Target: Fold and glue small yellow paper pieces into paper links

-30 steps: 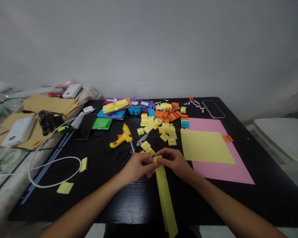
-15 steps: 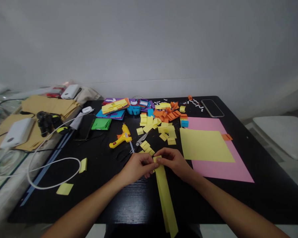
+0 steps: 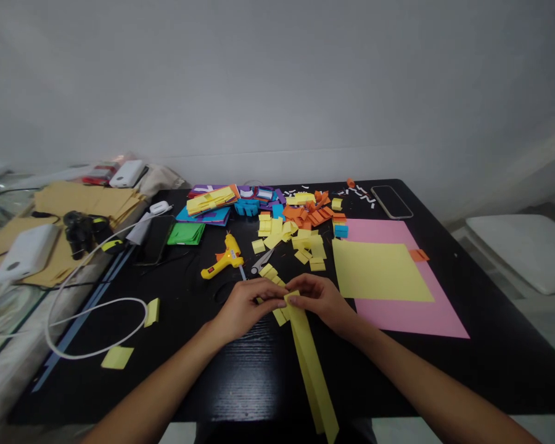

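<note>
A long folded yellow paper strip [image 3: 313,370] runs from between my hands down past the table's front edge. My right hand [image 3: 321,303] is closed on its upper end, thumb on top and fingers behind. From the other side my left hand [image 3: 252,303] meets the same end, its thumb and fingertips at the strip's left edge. Small folded yellow paper pieces [image 3: 281,316] lie partly hidden under the left hand. Just beyond it are scissors [image 3: 260,261], their handles partly covered, and a yellow glue gun [image 3: 224,258] with a glue stick in its back.
Yellow [image 3: 382,271] and pink sheets [image 3: 411,320] lie at the right, a phone [image 3: 391,202] behind them. Orange folded pieces [image 3: 308,214] and stacked coloured papers [image 3: 210,202] are at the back. A white cable [image 3: 97,302] loops over the left side.
My left hand's fingers have straightened, and its thumb has shifted left to the strip's edge. More yellow pieces show beneath it. The right hand keeps its hold, and the view has shifted slightly.
</note>
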Available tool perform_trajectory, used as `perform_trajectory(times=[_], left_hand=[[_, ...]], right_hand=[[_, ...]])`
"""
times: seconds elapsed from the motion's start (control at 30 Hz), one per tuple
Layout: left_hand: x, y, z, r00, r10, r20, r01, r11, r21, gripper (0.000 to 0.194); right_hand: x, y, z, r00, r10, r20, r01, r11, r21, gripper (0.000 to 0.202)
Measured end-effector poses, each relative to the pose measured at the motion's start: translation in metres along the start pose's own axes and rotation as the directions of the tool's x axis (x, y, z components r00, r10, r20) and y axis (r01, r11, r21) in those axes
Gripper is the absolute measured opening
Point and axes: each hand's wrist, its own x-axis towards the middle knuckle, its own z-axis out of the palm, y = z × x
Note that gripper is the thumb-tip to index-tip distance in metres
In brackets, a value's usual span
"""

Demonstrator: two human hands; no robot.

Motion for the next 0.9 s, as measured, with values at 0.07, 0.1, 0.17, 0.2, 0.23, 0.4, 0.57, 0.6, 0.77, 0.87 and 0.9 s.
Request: perform_trajectory(times=[0.07,0.1,0.17,0.2,0.23,0.4,0.57,0.6,0.77,0.87,0.9], left_hand=[[-0.0004,-0.0015,0.0008,0.999,0.045,-0.007,-0.045,0.999,0.022,0.013],[-0.0006,-0.0021,0.0013,0.998,0.061,-0.011,-0.06,0.998,0.032,0.013],[-0.001,-0.0029,0.0018,0.996,0.082,-0.02,-0.081,0.995,0.051,0.014],[-0.001,-0.0031,0.0019,0.996,0.088,-0.022,-0.087,0.995,0.057,0.014],[-0.001,-0.0032,0.0018,0.995,0.093,-0.024,-0.091,0.994,0.059,0.014],[0.0,-0.0038,0.0014,0.994,0.106,-0.026,-0.105,0.993,0.055,0.016],[-0.0005,-0.0046,0.0016,0.995,0.093,-0.023,-0.092,0.994,0.063,0.018],[-0.0006,-0.0044,0.0016,0.997,0.079,-0.019,-0.077,0.995,0.064,0.019],[-0.0006,-0.0028,0.0014,1.0,0.021,-0.014,-0.02,0.997,0.069,0.021],[-0.0008,-0.0026,0.0017,1.0,0.018,-0.013,-0.017,0.998,0.064,0.021],[-0.0009,-0.0026,0.0018,1.0,0.019,-0.012,-0.019,0.998,0.063,0.02]], right_hand=[[0.0001,0.0005,0.0002,1.0,0.01,-0.011,-0.01,1.0,0.012,0.028],[0.0001,0.0006,0.0003,1.0,0.014,-0.013,-0.014,1.0,0.017,0.028],[0.0001,0.0008,0.0006,1.0,0.019,-0.01,-0.019,1.0,0.017,0.028],[0.0,0.0008,0.0008,1.0,0.02,-0.008,-0.02,1.0,0.011,0.029],[-0.0001,0.0008,0.0009,1.0,0.019,-0.006,-0.019,1.0,0.004,0.029],[-0.0001,0.0014,0.0009,1.0,0.02,-0.004,-0.02,1.0,0.01,0.029],[0.0002,0.0019,0.0003,1.0,0.019,0.004,-0.019,1.0,0.016,0.029],[0.0,0.0017,0.0003,1.0,0.02,0.005,-0.02,1.0,0.018,0.029],[-0.0008,0.0003,0.0011,1.0,0.02,-0.004,-0.02,1.0,-0.007,0.029],[-0.0003,0.0003,0.0012,1.0,0.026,-0.008,-0.026,1.0,-0.004,0.031],[0.0,0.0005,0.0011,1.0,0.026,-0.007,-0.026,1.0,0.003,0.031]])
